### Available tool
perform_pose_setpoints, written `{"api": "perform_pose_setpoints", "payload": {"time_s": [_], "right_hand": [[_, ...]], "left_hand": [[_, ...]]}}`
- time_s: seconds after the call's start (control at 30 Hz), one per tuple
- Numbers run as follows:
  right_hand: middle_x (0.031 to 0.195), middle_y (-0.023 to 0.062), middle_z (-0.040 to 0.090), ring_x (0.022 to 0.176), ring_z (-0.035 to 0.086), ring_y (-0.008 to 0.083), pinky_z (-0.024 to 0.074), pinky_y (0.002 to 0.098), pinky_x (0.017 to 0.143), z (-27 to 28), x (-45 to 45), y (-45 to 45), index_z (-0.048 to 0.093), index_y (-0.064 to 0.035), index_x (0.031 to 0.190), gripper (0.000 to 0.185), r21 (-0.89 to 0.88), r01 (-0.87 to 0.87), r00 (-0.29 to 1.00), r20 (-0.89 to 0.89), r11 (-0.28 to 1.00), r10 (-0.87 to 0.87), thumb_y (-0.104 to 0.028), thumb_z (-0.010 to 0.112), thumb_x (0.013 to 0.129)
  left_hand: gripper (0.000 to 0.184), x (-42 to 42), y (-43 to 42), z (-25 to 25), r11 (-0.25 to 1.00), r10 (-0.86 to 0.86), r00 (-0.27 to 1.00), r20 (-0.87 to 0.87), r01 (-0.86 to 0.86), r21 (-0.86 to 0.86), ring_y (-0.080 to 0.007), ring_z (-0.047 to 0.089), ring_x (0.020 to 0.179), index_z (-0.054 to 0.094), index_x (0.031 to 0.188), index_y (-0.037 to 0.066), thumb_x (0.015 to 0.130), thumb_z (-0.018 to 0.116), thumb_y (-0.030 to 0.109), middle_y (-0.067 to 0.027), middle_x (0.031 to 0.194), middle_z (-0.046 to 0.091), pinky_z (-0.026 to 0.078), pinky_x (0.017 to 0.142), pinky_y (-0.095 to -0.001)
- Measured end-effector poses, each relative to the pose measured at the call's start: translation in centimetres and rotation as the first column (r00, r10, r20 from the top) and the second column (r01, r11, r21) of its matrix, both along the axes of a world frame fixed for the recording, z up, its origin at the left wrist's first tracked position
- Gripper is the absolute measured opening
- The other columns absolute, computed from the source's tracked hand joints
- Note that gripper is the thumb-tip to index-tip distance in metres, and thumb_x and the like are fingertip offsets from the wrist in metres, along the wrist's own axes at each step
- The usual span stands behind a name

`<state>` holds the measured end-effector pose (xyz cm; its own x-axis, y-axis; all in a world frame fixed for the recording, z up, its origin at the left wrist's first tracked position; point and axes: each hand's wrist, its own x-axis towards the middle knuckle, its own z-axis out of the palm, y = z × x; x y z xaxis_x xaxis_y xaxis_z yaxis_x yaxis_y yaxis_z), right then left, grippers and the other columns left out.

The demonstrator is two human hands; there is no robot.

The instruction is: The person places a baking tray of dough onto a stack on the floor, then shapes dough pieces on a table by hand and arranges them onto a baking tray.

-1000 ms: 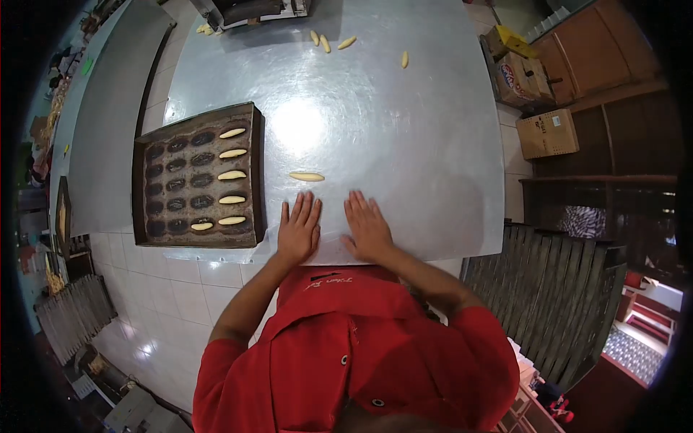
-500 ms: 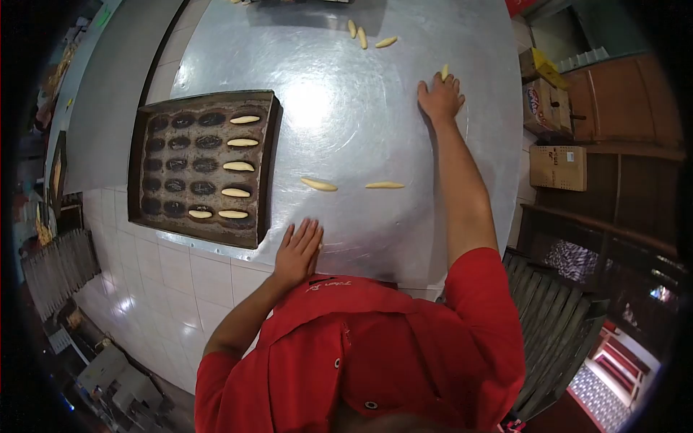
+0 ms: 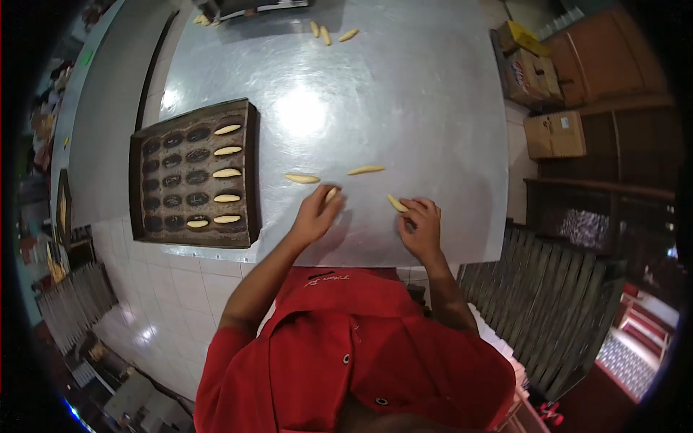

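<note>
My right hand (image 3: pixel 421 225) pinches a slim, pale dough stick (image 3: pixel 396 203) with tapered ends, just above the near part of the metal table. Left of it, my left hand (image 3: pixel 317 215) curls around a small pale dough piece (image 3: pixel 331 194), mostly hidden by the fingers. Two more dough sticks lie beyond my hands, one at the left (image 3: pixel 302 178) and another (image 3: pixel 366 170) between the hands. At the left stands a dark baking tray (image 3: pixel 253 173) with oval marks; several dough sticks (image 3: pixel 227 173) fill its right column, plus one beside them at the bottom.
Three dough sticks (image 3: pixel 325 35) lie at the far side of the metal table (image 3: pixel 433 94). A dark object (image 3: pixel 253 7) stands at its far edge. Cardboard boxes (image 3: pixel 554 135) are off to the right, and a slatted chair (image 3: pixel 541 303) is near right.
My right hand has come back from the far right with a dough stick. My left hand has moved forward from the near edge and now curls around a dough piece. The camera view has shifted.
</note>
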<state>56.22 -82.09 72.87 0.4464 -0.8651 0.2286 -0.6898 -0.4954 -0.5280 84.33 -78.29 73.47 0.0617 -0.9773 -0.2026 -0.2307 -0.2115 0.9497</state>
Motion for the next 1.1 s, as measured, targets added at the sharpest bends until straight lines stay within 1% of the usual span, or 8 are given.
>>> {"api": "perform_pose_setpoints", "payload": {"time_s": [0.1,0.2,0.33,0.47,0.67,0.83,0.9,1.1], "right_hand": [[0.112,0.0177,0.069,0.115,0.057,0.0367,0.0419,0.0494,0.099,0.1,-0.4,-1.0,0.07,0.0003,0.103,0.027,0.007,0.053,0.998,0.044,0.999,-0.054,-0.01,0.067,0.079],[0.133,0.0241,0.058,0.126,0.051,0.0398,0.0375,0.0525,0.107,0.3,1.9,-5.3,0.061,0.005,0.117,0.039,-0.048,0.253,0.967,-0.022,0.966,-0.254,-0.02,0.063,0.087],[0.154,0.0302,0.035,0.147,0.029,0.0419,0.0247,0.0551,0.118,-2.5,6.2,-3.8,0.041,0.0096,0.145,0.074,-0.191,0.251,0.878,-0.369,0.949,-0.306,-0.039,0.059,0.093],[0.159,0.0303,0.027,0.151,0.02,0.042,0.0171,0.0573,0.121,-1.5,7.8,6.1,0.033,0.0096,0.15,0.086,0.099,-0.172,0.873,-0.446,0.98,0.198,-0.049,0.058,0.092],[0.16,0.0304,0.024,0.153,0.015,0.0389,0.0134,0.058,0.121,-2.5,8.8,1.4,0.031,0.0113,0.15,0.088,-0.007,-0.122,0.898,-0.427,0.992,0.108,-0.051,0.054,0.093],[0.156,0.0257,0.034,0.149,0.024,0.0377,0.0191,0.0575,0.119,-2.2,7.5,-10.0,0.043,0.0084,0.145,0.077,-0.32,0.129,0.92,-0.315,0.939,-0.233,-0.048,0.056,0.094],[0.137,0.0203,0.056,0.131,0.046,0.0379,0.0333,0.0545,0.11,-0.4,5.6,-11.6,0.063,0.0018,0.122,0.051,0.17,0.111,0.99,-0.104,0.979,-0.095,-0.038,0.064,0.09],[0.096,0.0138,0.066,0.095,0.061,0.0341,0.0486,0.0443,0.085,-0.2,2.9,-4.7,0.065,-0.0041,0.093,0.019,0.005,-0.001,0.99,-0.139,1.0,0.002,-0.016,0.074,0.081]], "left_hand": [[0.023,-3.3,-6.3,-0.4,0.886,-0.059,0.854,0.517,0.283,-0.366,-0.0332,0.064,0.085,0.063,0.109,0.003,0.091,0.066,0.016,-0.0179,0.093,0.065,0.052,0.078,-0.0414],[0.022,-4.3,-10.4,-3.1,0.874,-0.177,0.672,0.719,0.443,-0.199,-0.0376,0.064,0.088,0.064,0.104,0.002,0.085,0.07,0.013,-0.0178,0.093,0.066,0.051,0.08,-0.0471],[0.019,-4.0,-9.4,-1.1,0.883,-0.135,0.73,0.67,0.395,-0.252,-0.029,0.066,0.087,0.066,0.104,0.003,0.088,0.07,0.011,-0.0156,0.092,0.067,0.052,0.077,-0.0407],[0.017,-2.4,-4.2,-0.2,0.946,0.065,0.998,-0.019,-0.067,-0.318,-0.013,0.063,0.086,0.066,0.108,0.001,0.099,0.064,0.015,-0.0087,0.096,0.07,0.05,0.072,-0.0268],[0.031,0.5,1.7,1.4,0.929,0.362,0.61,-0.705,-0.296,0.22,-0.0304,0.066,0.112,0.051,0.129,-0.004,0.105,0.05,0.016,-0.0207,0.121,0.065,0.055,0.098,-0.0412],[0.032,0.8,4.0,0.6,0.896,0.429,0.432,-0.794,-0.316,0.312,-0.0336,0.065,0.115,0.048,0.131,-0.005,0.107,0.045,0.017,-0.0233,0.124,0.062,0.055,0.099,-0.0431],[0.029,0.4,5.0,0.3,0.881,0.463,0.408,-0.787,-0.307,0.36,-0.0316,0.067,0.111,0.051,0.126,-0.004,0.107,0.048,0.018,-0.0218,0.12,0.064,0.056,0.099,-0.0426],[0.025,-0.9,6.6,-1.7,0.869,0.494,0.481,-0.724,-0.294,0.398,-0.0281,0.068,0.107,0.054,0.121,-0.002,0.105,0.053,0.017,-0.017,0.114,0.066,0.056,0.097,-0.0402]]}}
